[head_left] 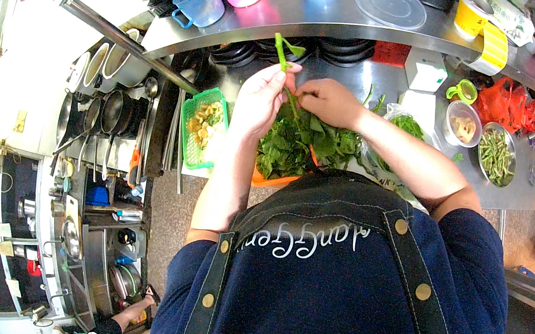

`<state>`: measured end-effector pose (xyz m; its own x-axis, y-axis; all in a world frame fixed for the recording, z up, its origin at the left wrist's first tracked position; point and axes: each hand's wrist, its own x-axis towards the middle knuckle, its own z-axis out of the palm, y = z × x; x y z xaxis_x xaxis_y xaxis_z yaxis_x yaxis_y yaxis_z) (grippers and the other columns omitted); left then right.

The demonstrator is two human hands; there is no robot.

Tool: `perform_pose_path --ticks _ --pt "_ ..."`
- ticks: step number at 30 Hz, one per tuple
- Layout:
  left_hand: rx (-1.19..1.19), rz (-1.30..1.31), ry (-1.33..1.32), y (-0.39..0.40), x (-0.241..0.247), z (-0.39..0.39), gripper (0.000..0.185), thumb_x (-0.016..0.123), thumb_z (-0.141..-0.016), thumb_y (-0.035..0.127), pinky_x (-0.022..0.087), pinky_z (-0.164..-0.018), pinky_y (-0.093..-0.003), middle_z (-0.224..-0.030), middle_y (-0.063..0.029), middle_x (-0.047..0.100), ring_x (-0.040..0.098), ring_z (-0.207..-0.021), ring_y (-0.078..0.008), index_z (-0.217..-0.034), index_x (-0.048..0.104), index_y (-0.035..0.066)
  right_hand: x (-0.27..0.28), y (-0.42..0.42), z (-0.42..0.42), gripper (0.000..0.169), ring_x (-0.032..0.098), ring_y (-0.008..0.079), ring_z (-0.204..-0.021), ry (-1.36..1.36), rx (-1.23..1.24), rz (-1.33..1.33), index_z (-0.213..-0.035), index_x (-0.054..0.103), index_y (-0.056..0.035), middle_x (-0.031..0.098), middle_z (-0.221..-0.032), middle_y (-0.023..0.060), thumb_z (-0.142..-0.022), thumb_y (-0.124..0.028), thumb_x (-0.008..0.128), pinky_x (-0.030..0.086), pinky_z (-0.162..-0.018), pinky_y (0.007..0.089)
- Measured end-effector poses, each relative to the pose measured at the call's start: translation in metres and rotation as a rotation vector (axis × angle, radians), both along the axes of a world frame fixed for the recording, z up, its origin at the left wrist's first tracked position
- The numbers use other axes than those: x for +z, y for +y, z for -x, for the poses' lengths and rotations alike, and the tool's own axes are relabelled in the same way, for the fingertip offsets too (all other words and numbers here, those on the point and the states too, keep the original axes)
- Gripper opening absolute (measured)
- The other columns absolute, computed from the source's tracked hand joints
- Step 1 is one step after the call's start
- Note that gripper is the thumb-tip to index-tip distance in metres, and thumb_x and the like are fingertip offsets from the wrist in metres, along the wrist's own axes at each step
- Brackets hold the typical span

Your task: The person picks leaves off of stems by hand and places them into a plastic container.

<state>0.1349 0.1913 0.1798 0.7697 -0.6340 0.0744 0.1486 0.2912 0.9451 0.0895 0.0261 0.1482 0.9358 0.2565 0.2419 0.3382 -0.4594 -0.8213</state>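
My left hand point(261, 93) grips a thick green vegetable stem point(280, 51) between thumb and fingers, its cut-looking top pointing up and away from me. Close beside it, my right hand point(330, 102) pinches the lower part of the same stem; its fingertips are partly hidden. Broad leaves hang from the stem beneath the hands. Below lies a heap of leafy greens point(278, 150) in an orange basket point(270, 182), against the front of my apron.
Left is a green basket point(183, 125) of pale cut vegetable pieces. To the right are bagged greens point(408, 125), a plastic tub point(463, 123) and a bowl of green beans point(496, 153). A steel shelf point(293, 21) crosses above the table. Another person's leg point(132, 312) shows lower left.
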Motion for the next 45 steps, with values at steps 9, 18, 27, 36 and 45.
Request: perform_pose_path --ticks 9,18,27,36,45 --pt "0.120 0.021 0.018 0.001 -0.009 -0.017 0.023 0.050 -0.093 0.012 0.035 -0.056 -0.0166 -0.078 0.0006 0.056 0.044 -0.063 -0.0043 -0.111 0.057 -0.001 -0.003 -0.004 0.008 0.027 0.063 0.0273 -0.084 -0.037 0.102 0.011 -0.098 0.066 -0.0051 0.066 -0.094 0.0148 -0.083 -0.026 0.057 0.047 -0.075 0.0376" --pt "0.221 -0.515 -0.281 0.023 -0.052 -0.004 0.012 0.060 -0.089 0.019 0.035 -0.053 -0.0186 -0.069 0.0054 0.052 0.045 -0.059 -0.0037 -0.090 0.056 0.008 -0.011 0.013 0.003 0.026 0.060 0.0375 -0.081 -0.152 0.000 0.395 -0.090 0.063 -0.0058 0.063 -0.084 0.0187 -0.080 -0.025 0.048 0.047 -0.074 0.0464" --pt "0.685 -0.183 -0.158 0.086 -0.046 0.012 0.009 0.059 -0.089 0.013 0.041 -0.053 -0.0200 -0.071 0.0013 0.053 0.047 -0.057 -0.0054 -0.091 0.054 0.006 -0.075 0.030 -0.077 0.018 0.058 0.0363 -0.078 -0.379 -0.370 0.068 -0.078 0.060 -0.0027 0.061 -0.079 0.0175 -0.081 -0.016 0.049 0.046 -0.071 0.0431" --pt "0.615 0.300 0.148 0.179 -0.016 0.010 0.012 0.050 -0.094 0.021 0.040 -0.052 -0.0225 -0.078 -0.0058 0.055 0.048 -0.061 -0.0109 -0.095 0.050 0.009 -0.213 0.111 -0.063 0.066 0.032 0.0421 -0.124 0.144 0.079 0.825 -0.136 0.038 -0.0140 0.029 -0.140 0.0178 -0.082 -0.050 0.053 0.027 -0.101 0.0556" --pt "0.296 0.130 0.157 0.164 -0.024 0.005 0.018 0.049 -0.094 0.026 0.033 -0.051 -0.0226 -0.062 -0.0010 0.041 0.038 -0.054 -0.0105 -0.093 0.047 0.009 -0.059 0.072 -0.104 0.035 0.064 0.0239 -0.073 0.100 0.321 0.292 -0.088 0.068 -0.0066 0.067 -0.081 0.0131 -0.084 -0.038 0.053 0.049 -0.069 0.0373"
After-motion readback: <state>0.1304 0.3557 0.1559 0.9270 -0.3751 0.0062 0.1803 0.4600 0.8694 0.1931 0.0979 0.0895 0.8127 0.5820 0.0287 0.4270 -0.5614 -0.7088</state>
